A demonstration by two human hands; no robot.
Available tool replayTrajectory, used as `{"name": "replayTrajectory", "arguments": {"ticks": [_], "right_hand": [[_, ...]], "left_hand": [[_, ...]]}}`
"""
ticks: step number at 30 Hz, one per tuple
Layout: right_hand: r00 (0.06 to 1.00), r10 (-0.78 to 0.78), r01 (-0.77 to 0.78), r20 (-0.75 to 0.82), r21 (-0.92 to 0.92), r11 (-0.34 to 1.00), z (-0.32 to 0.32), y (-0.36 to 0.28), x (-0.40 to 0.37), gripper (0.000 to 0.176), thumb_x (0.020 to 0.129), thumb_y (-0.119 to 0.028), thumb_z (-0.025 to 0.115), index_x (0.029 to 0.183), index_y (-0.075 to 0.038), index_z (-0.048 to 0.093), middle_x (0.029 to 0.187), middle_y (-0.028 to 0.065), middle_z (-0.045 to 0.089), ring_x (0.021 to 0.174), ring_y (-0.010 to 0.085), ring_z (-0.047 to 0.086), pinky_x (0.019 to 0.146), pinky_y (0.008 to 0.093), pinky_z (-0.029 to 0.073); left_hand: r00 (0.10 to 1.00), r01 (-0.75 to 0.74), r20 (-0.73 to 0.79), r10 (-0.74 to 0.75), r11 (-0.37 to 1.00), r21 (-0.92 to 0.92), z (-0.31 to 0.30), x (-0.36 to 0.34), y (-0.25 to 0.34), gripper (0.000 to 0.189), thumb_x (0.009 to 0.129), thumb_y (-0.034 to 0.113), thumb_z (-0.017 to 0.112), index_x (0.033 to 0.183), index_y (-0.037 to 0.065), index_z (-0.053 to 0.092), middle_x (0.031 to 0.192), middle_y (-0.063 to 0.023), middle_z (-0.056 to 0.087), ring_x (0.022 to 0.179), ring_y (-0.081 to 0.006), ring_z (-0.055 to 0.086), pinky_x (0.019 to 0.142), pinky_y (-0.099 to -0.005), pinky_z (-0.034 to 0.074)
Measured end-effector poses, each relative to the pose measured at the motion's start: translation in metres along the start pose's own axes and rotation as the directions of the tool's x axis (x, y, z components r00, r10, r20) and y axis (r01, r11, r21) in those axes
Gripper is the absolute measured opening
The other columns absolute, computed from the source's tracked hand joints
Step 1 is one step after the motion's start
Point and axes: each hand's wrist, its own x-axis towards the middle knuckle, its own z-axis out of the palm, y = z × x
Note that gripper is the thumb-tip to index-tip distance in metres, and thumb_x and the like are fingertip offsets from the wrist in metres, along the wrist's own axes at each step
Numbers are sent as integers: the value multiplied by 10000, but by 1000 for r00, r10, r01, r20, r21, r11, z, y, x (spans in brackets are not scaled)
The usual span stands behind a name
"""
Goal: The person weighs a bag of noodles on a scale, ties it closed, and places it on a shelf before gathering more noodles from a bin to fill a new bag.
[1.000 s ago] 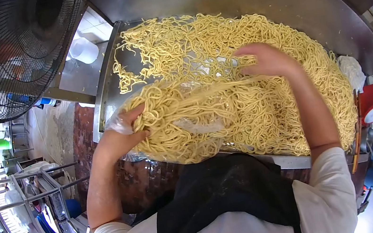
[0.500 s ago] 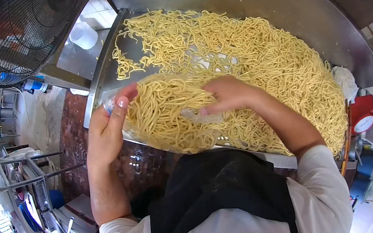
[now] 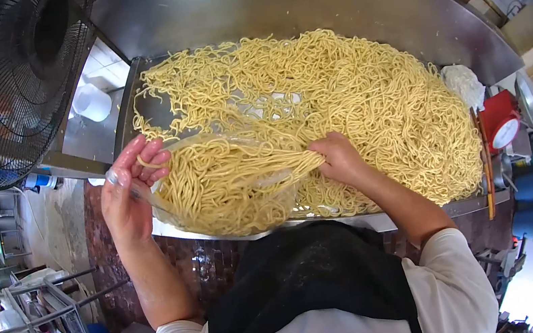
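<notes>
A big heap of yellow noodles (image 3: 351, 93) covers a steel table (image 3: 271, 2). My left hand (image 3: 127, 193) grips the rim of a clear plastic bag (image 3: 269, 183) that is partly filled with noodles (image 3: 215, 187), holding it at the table's near edge. My right hand (image 3: 340, 156) is closed on a bunch of noodle strands at the bag's mouth. My arms wear white sleeves and a black apron (image 3: 310, 283) hangs below.
A large black fan (image 3: 9, 80) stands at the left above a white container (image 3: 92, 102). A red scale (image 3: 502, 123) and a white cloth (image 3: 463, 84) sit at the table's right end. Metal racks (image 3: 49, 313) stand low on the left.
My right hand came back from the far heap to the bag's mouth with noodles. My left hand shifted its hold on the bag's rim and rose slightly.
</notes>
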Motion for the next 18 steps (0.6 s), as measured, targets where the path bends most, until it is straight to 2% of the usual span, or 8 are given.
{"name": "replayTrajectory", "arguments": {"ticks": [4, 6, 8, 9, 11, 12, 16, 18], "right_hand": [[969, 97, 29, -229, 492, 870, -17, -43, 31, 151, 837, -80, 675, 985, -53, 668, 885, 98, 672, 822, 240, 652, 733, 350, 509], [926, 12, 239, -378, 611, 755, -37, -97, 57, 171, 819, -36, 705, 983, -19, 657, 894, 81, 661, 823, 179, 640, 716, 305, 507], [883, -155, 416, -443, 584, 697, -49, -147, 81, 194, 800, -37, 742, 969, -18, 648, 895, 70, 654, 812, 150, 620, 708, 296, 504], [858, -230, 483, -460, 568, 666, -51, -160, 91, 204, 793, -49, 762, 957, -23, 643, 892, 63, 649, 801, 136, 609, 702, 292, 501], [894, -135, 408, -426, 656, 635, -54, -170, 102, 200, 796, -65, 771, 941, -29, 638, 896, 57, 644, 795, 133, 603, 696, 288, 498], [929, -53, 327, -365, 748, 578, -55, -169, 105, 200, 799, -81, 781, 925, -35, 632, 899, 51, 639, 789, 130, 596, 690, 283, 495], [959, -13, 248, -284, 814, 525, -53, -146, 107, 235, 792, -112, 816, 909, -43, 625, 877, 48, 640, 776, 144, 607, 709, 287, 498], [876, -129, 387, -465, 518, 763, -46, -124, 108, 307, 809, -238, 823, 960, -38, 645, 871, 70, 672, 793, 178, 643, 744, 334, 515]], "left_hand": [[990, -3, 138, -1, 1000, 31, 33, 12, -11, 1133, 683, 541, 840, 1500, -47, 319, 1467, -258, 456, 1274, -349, 547, 1013, -443, 472], [947, -75, 319, 35, 991, 114, 62, 25, -29, 1019, 668, 306, 872, 1498, 10, 361, 1436, -194, 507, 1300, -287, 523, 1040, -398, 424], [869, 173, 399, -294, 934, 312, 83, 31, -44, 871, 694, 128, 847, 1447, 29, 419, 1376, -123, 535, 1256, -213, 531, 1027, -345, 439], [859, 166, 420, -292, 936, 311, 92, 32, -64, 871, 694, 128, 847, 1447, 29, 419, 1376, -123, 535, 1256, -213, 531, 1027, -345, 439], [925, 181, 326, -196, 980, 76, 109, 32, -93, 723, 734, 30, 804, 1377, 34, 475, 1302, -72, 550, 1181, -171, 552, 985, -303, 468], [910, 324, 262, -322, 945, 37, 108, 27, -87, 649, 774, 77, 786, 1354, 39, 497, 1281, -66, 557, 1162, -180, 565, 949, -316, 493], [931, 313, 181, -317, 948, 54, 124, 27, -87, 556, 826, 129, 749, 1321, 42, 513, 1199, -62, 599, 1077, -173, 608, 882, -317, 521], [937, 350, -18, -350, 936, 43, 128, 33, -80, 415, 878, 161, 701, 1250, 38, 563, 1104, -64, 641, 972, -161, 638, 798, -310, 534]]}}
